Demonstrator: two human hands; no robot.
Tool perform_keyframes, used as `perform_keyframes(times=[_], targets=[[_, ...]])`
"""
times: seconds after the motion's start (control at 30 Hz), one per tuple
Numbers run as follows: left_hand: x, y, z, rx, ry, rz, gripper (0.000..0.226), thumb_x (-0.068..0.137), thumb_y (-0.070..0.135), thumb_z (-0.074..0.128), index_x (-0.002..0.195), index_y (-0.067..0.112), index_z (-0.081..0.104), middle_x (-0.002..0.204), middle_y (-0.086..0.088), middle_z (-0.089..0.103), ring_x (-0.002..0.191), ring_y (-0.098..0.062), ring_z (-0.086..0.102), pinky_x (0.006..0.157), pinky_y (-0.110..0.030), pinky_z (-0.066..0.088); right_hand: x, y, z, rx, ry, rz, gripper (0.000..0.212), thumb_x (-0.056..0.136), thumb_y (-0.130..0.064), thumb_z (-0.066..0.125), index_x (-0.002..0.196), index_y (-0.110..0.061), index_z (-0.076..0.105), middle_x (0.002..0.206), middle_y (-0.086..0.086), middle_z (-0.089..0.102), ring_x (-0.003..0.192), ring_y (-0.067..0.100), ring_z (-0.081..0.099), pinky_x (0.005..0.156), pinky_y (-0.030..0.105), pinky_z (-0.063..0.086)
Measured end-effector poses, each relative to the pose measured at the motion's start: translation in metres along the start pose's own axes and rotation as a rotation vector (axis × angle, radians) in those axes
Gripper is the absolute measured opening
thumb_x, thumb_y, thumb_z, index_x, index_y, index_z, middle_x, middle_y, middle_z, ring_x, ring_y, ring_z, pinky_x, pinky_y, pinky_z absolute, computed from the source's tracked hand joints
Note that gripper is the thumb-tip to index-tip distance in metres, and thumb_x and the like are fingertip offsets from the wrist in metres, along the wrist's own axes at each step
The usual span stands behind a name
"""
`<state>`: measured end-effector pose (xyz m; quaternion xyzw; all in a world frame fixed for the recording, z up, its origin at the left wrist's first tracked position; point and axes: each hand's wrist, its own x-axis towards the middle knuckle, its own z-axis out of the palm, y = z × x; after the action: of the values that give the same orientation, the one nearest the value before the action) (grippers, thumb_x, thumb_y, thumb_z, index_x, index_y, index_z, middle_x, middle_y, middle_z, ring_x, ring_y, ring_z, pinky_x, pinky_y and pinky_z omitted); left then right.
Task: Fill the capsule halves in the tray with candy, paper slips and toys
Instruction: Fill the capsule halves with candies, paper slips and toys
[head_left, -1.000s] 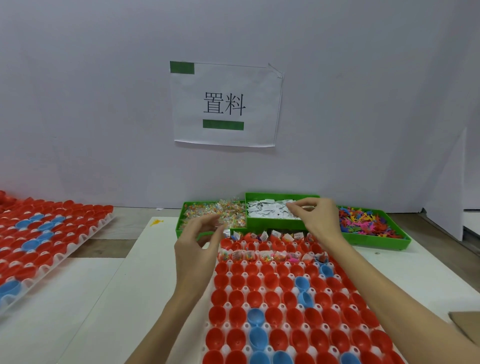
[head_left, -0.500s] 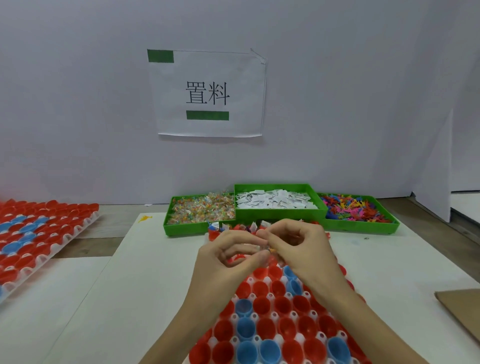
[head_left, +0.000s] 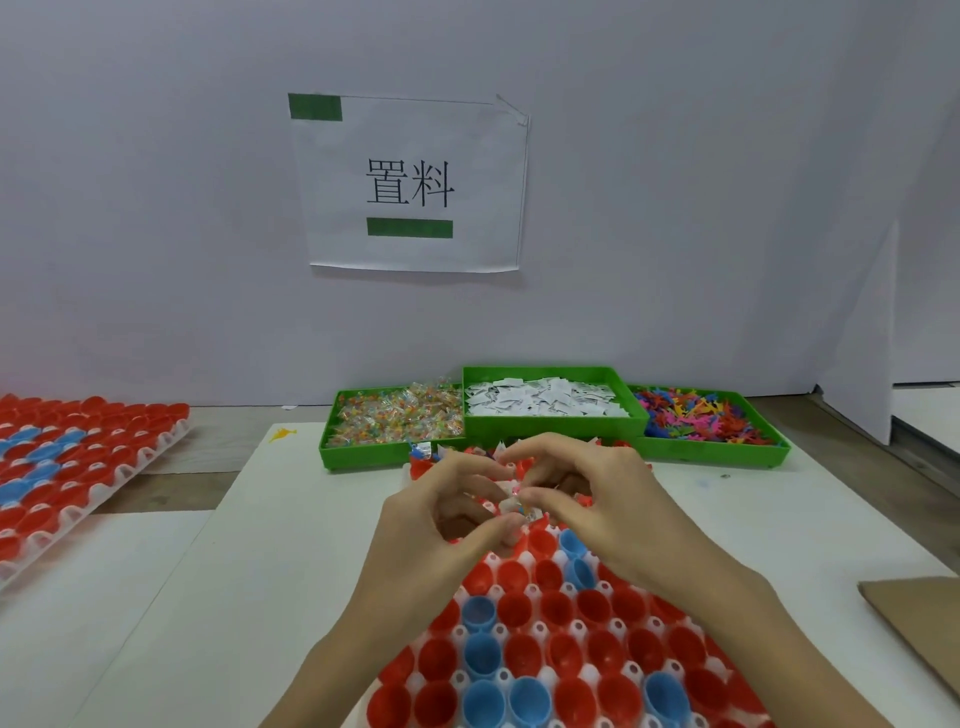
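A white worktop (head_left: 291, 545) meets a pale wall bearing a paper sign (head_left: 413, 182). Three green bins (head_left: 553, 423) line its far edge. Left hand (head_left: 441, 525) and right hand (head_left: 587, 499) pinch small pieces (head_left: 514, 505) together over the capsule tray (head_left: 550, 644) near the front edge.

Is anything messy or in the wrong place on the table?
One small yellow piece lies loose on the table, left of the candy bin, outside every bin. The sign has a folded top right corner. Nothing else stands out.
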<state>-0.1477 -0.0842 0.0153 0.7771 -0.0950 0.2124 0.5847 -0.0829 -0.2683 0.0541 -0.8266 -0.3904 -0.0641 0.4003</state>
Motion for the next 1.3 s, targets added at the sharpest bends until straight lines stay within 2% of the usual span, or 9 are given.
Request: perform_keyframes(times=[0.13,0.3,0.43,0.53,0.67,0.73,0.97,1.17,1.3], targets=[[0.003,-0.002,-0.005,0.035,-0.012,-0.021,0.026,0.081,0.026,0.083,0.105,0.028,0.076,0.091,0.007,0.077,0.084,-0.013,0.075,0.073,-0.02,0.06,0.001,0.002,-0.005,0.064,0.014,0.007,0.022,0.098,-0.023,0.065,0.117,-0.031,0.071,0.084,-0.014,0.073,0.079,0.007,0.071,0.073,0.019,0.057],[0.005,-0.003,-0.011,-0.027,-0.052,-0.134,0.016,0.087,0.02,0.078,0.101,0.028,0.079,0.086,0.002,0.077,0.08,-0.016,0.076,0.074,-0.018,0.059,0.023,0.06,-0.039,0.026,0.335,0.263,0.02,0.101,-0.009,0.059,0.104,-0.021,0.074,0.082,-0.007,0.074,0.072,0.007,0.069,0.066,0.022,0.057],[0.005,-0.008,-0.014,-0.019,-0.032,-0.176,0.011,0.087,0.018,0.079,0.09,0.028,0.076,0.086,0.001,0.076,0.079,-0.019,0.075,0.074,-0.02,0.059,0.044,0.13,-0.063,-0.216,0.453,0.555,0.02,0.099,-0.002,0.057,0.105,-0.008,0.076,0.095,0.008,0.076,0.088,0.019,0.07,0.093,0.037,0.057],[0.006,-0.012,-0.014,0.013,-0.008,-0.151,0.01,0.085,0.02,0.081,0.09,0.023,0.073,0.084,0.0,0.075,0.079,-0.019,0.074,0.076,-0.028,0.062,0.052,0.164,-0.075,-0.371,0.338,0.654,0.018,0.096,-0.004,0.066,0.109,-0.004,0.077,0.114,0.016,0.075,0.108,0.028,0.068,0.101,0.035,0.05],[0.006,-0.017,-0.015,0.068,0.02,-0.126,0.014,0.081,0.025,0.084,0.089,0.023,0.073,0.082,0.001,0.075,0.079,-0.017,0.074,0.077,-0.025,0.061,0.063,0.179,-0.075,-0.48,0.123,0.683,0.022,0.089,-0.017,0.078,0.108,-0.006,0.079,0.11,0.015,0.076,0.103,0.026,0.07,0.099,0.041,0.055],[0.006,-0.018,-0.016,0.08,0.028,-0.119,0.016,0.079,0.027,0.085,0.087,0.022,0.073,0.081,0.001,0.076,0.078,-0.014,0.074,0.076,-0.022,0.06,0.068,0.181,-0.074,-0.48,0.114,0.709,0.021,0.086,-0.018,0.081,0.104,-0.006,0.08,0.106,0.014,0.076,0.099,0.025,0.07,0.094,0.04,0.057],[0.007,-0.019,-0.017,0.094,0.078,-0.128,0.024,0.072,0.039,0.083,0.085,0.022,0.072,0.077,0.005,0.078,0.076,-0.007,0.074,0.072,-0.012,0.056,0.072,0.189,-0.07,-0.38,0.285,0.739,0.016,0.089,-0.01,0.077,0.103,-0.001,0.079,0.109,0.016,0.076,0.103,0.027,0.069,0.092,0.034,0.054],[0.006,-0.015,-0.016,0.056,0.091,-0.125,0.025,0.072,0.04,0.082,0.093,0.028,0.077,0.08,0.009,0.078,0.08,-0.007,0.075,0.076,-0.016,0.058,0.052,0.153,-0.067,-0.113,0.691,0.586,0.007,0.085,-0.017,0.082,0.091,-0.015,0.081,0.085,-0.001,0.076,0.079,0.011,0.068,0.088,0.038,0.059],[0.005,-0.012,-0.013,0.054,0.093,-0.129,0.023,0.073,0.042,0.082,0.089,0.027,0.075,0.08,0.007,0.076,0.079,-0.012,0.073,0.073,-0.017,0.058,0.023,0.09,-0.043,0.224,0.599,0.452,0.012,0.082,-0.018,0.084,0.087,-0.028,0.08,0.079,-0.009,0.078,0.075,0.008,0.073,0.077,0.028,0.06]])
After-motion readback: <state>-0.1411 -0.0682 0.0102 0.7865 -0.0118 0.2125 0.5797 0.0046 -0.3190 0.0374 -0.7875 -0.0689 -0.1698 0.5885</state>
